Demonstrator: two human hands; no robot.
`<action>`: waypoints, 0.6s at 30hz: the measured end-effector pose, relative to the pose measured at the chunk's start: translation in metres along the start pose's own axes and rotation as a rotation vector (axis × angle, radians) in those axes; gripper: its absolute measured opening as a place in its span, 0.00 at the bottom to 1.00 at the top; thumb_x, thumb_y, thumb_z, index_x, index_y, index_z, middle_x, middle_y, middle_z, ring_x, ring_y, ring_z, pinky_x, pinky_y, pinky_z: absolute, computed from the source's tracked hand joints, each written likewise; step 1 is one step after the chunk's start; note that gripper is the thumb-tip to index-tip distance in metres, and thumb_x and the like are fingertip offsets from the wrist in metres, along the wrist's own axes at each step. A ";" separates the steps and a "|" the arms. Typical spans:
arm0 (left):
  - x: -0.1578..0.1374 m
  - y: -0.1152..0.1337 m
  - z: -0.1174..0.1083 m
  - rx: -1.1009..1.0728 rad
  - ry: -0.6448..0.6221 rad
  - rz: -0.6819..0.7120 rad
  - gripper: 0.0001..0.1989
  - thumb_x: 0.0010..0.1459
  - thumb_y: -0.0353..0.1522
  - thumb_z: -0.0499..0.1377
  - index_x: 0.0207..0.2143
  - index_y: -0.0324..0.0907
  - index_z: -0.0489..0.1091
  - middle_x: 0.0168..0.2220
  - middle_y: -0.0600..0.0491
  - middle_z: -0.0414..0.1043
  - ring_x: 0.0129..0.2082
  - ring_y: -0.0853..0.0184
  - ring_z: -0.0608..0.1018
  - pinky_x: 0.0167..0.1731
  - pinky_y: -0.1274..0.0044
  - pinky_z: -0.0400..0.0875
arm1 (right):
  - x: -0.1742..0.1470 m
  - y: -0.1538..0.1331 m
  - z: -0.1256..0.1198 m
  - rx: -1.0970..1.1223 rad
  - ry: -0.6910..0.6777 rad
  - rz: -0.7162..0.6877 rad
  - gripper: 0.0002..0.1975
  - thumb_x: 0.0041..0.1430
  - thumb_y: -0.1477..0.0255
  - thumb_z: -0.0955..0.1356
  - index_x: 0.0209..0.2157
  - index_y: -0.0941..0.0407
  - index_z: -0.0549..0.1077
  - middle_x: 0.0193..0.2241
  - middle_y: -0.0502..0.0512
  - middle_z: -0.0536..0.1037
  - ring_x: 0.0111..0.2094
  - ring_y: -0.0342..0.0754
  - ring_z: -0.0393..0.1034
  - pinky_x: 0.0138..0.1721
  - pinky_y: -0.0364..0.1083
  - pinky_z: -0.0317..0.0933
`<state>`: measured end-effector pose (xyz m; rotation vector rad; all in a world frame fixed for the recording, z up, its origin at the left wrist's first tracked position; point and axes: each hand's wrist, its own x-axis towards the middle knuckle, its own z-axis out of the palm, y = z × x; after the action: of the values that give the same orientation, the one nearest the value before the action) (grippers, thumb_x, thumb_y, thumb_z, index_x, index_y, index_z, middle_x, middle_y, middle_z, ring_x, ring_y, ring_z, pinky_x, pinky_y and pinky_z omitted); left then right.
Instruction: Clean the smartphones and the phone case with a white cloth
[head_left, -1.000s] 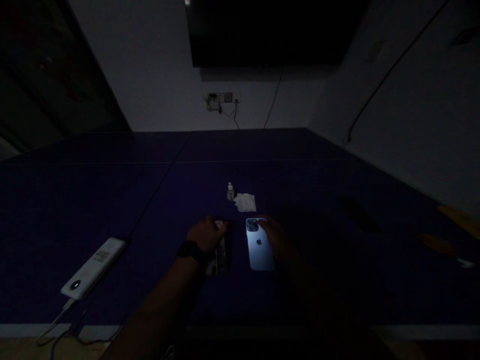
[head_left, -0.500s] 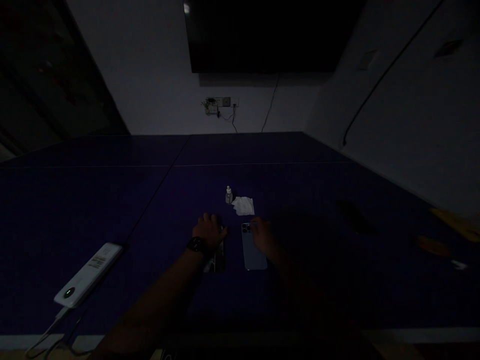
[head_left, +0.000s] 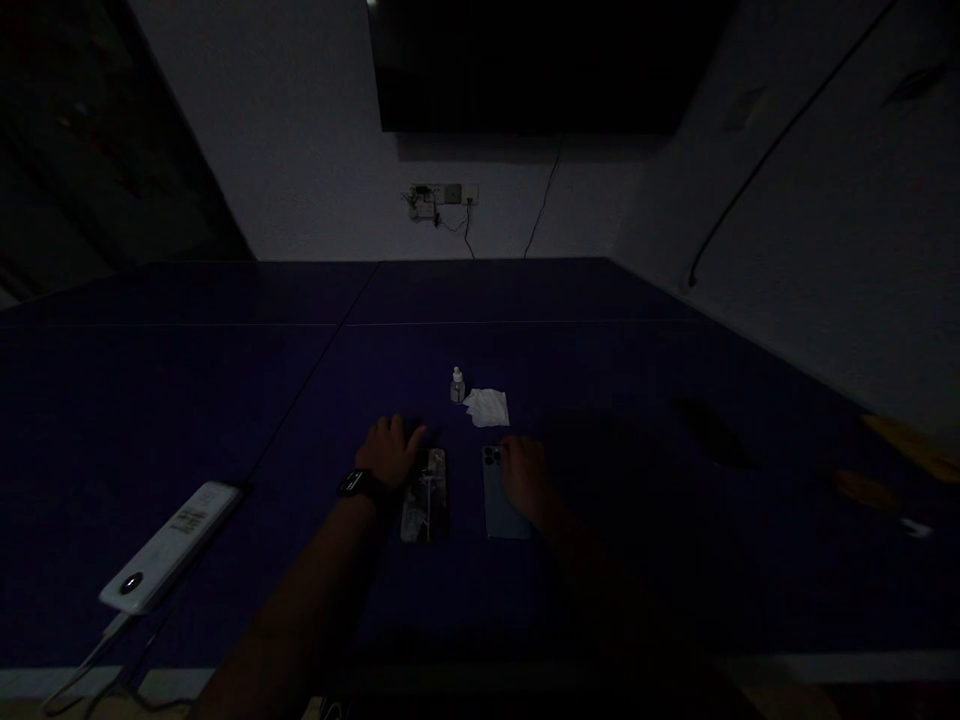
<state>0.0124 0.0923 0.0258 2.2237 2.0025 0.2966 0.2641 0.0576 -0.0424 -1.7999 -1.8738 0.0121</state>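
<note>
In dim light, my left hand rests on the table with its fingers apart, a dark watch on the wrist. Beside it lies a phone-sized slab with a dark and pale patterned face; the thumb is near its upper left corner. My right hand is closed over the upper right edge of a light blue smartphone, which lies back up with its camera lenses at the top left. The fingertips are partly lost in shadow. Beyond both stand a small dropper bottle and a crumpled white tissue.
A white power bank with a cable lies at the left on the dark blue table. A dark flat object and a yellow item lie at the right. A large screen hangs on the wall.
My left hand has moved left off the patterned slab, uncovering it. My right hand has stayed at the blue smartphone. The view has tilted slightly.
</note>
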 end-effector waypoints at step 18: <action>-0.008 -0.048 0.015 -0.142 0.064 0.059 0.13 0.68 0.37 0.59 0.51 0.40 0.70 0.51 0.47 0.73 0.47 0.60 0.78 0.48 0.63 0.75 | 0.001 0.003 0.000 -0.013 -0.050 -0.037 0.07 0.65 0.77 0.64 0.38 0.56 0.74 0.38 0.63 0.75 0.44 0.60 0.66 0.48 0.56 0.56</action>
<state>-0.0318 0.0904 0.0000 2.2149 1.8841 0.5062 0.2670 0.0586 -0.0431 -1.7887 -1.9462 0.0319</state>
